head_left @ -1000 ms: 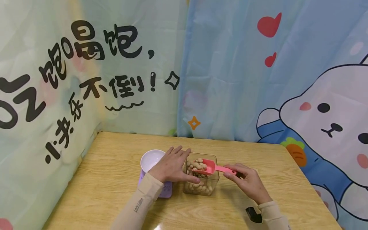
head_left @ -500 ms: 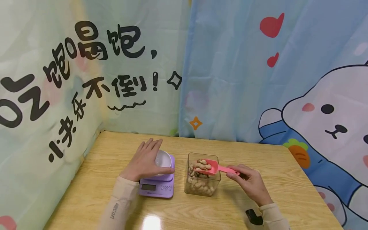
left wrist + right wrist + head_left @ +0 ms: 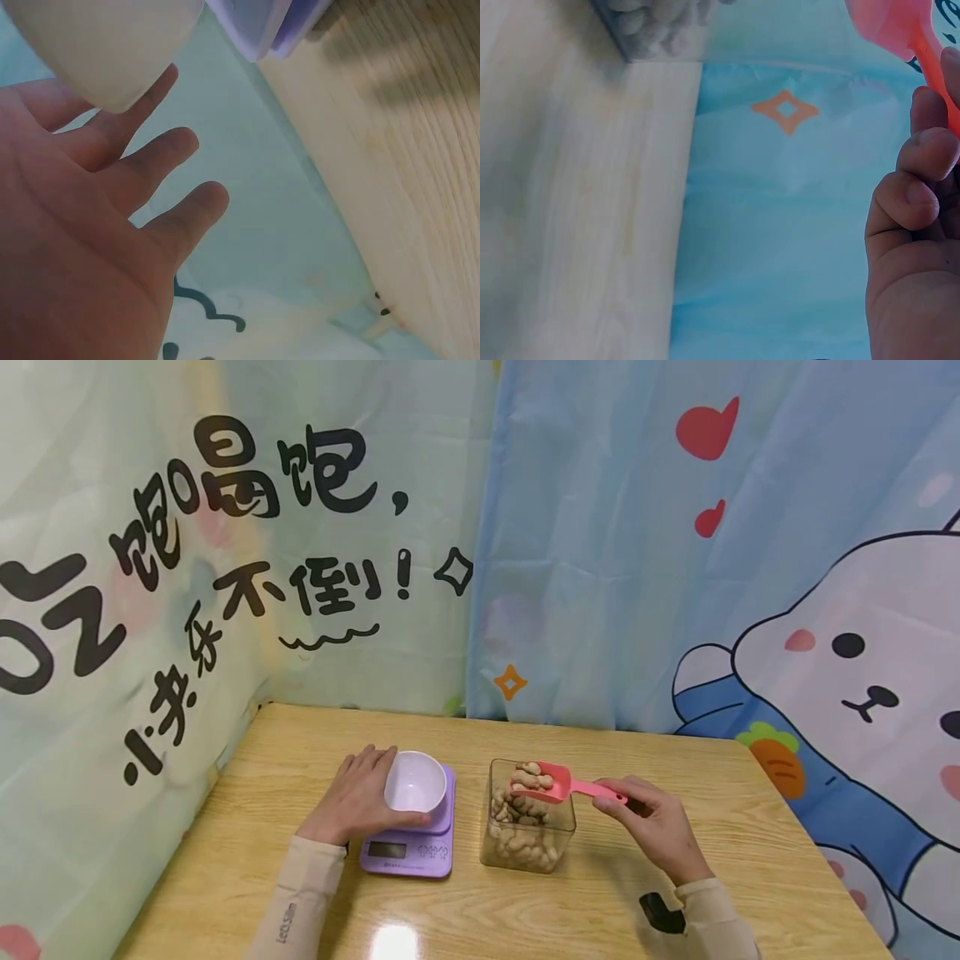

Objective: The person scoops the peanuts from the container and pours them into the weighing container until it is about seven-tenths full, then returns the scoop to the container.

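Observation:
My right hand point(image 3: 654, 828) pinches the handle of a pink scoop point(image 3: 557, 783), thumb and fingers curled on it. Peanuts in their shells point(image 3: 529, 777) lie in the scoop's bowl, raised over a clear square container point(image 3: 525, 853) of more peanuts. A small white bowl point(image 3: 415, 783) sits on a purple kitchen scale point(image 3: 408, 860). Beside the bowl, my left hand point(image 3: 358, 802) has its thumb along the front and its fingers at the left and back. Those fingers look fairly straight and spread in the left wrist view; whether they touch the bowl point(image 3: 112, 45) is hard to tell.
The wooden table point(image 3: 510, 914) meets printed curtains point(image 3: 570, 610) at its back and left. A black object point(image 3: 662, 913) lies near my right sleeve. The container stands right of the scale with a gap between them.
My left hand has moved left from the container to the bowl's left side and lowered around it. The loaded scoop has risen slightly out of the peanuts, still in my right hand.

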Demonstrator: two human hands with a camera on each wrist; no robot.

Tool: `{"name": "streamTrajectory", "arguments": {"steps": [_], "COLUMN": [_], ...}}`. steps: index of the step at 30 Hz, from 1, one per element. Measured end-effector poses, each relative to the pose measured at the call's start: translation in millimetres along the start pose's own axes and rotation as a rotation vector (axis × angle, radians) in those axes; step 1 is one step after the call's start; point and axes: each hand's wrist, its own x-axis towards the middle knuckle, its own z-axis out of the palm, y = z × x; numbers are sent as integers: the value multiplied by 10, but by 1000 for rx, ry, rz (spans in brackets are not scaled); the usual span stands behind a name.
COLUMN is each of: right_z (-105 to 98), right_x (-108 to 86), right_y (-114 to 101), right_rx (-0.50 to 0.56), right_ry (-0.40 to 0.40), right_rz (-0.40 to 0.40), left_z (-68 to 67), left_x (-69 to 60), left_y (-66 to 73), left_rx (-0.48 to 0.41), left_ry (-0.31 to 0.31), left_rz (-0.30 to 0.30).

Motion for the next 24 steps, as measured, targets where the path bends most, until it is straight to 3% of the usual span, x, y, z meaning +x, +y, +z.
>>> {"name": "streamTrajectory", "arguments": {"steps": [5,16,24], "right_z": [33,297,500], "right_x": [111,464,545], "right_y": [-102,-259,-683], "right_rx": [1,80,92], "right_ry": [-10,-74,-124], "right_rz": [1,-89,-138], "left_z": [25,22,32], "left_x": [-10,3,-10], "left_y": [-18,-31,-22], "left_rx": [-22,-36,-46], "left_ry": [6,19,11], "left_rz": [-6,-9,-22]}}
